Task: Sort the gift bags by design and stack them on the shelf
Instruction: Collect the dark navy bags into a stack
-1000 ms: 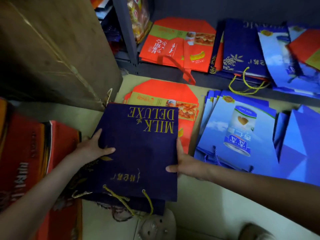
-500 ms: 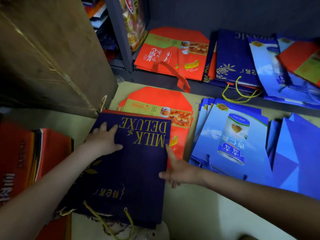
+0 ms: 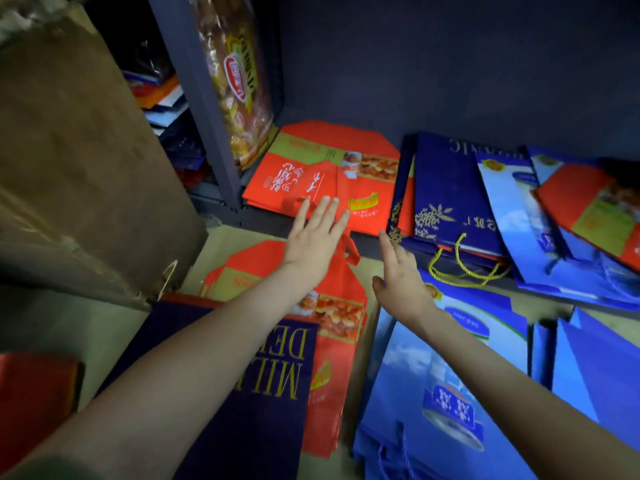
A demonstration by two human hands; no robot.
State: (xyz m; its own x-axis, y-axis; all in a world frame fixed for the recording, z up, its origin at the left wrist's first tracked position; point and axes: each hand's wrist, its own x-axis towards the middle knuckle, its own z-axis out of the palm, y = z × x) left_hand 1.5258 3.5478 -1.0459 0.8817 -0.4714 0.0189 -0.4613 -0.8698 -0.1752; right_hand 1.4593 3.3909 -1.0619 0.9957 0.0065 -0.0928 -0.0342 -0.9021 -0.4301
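Red gift bags (image 3: 311, 168) lie stacked flat at the front left corner of the shelf (image 3: 263, 220). The left hand (image 3: 320, 233), fingers straight and spread, reaches over their front edge and holds nothing; whether it touches them cannot be told. The right hand (image 3: 401, 271), also flat and empty, hovers at the shelf's front edge. Navy bags (image 3: 446, 188) lie just beside the red stack. On the floor (image 3: 97, 334), a navy Milk Deluxe bag (image 3: 263, 393) partly covers a second red pile (image 3: 332, 327), beside light blue bags (image 3: 433, 375).
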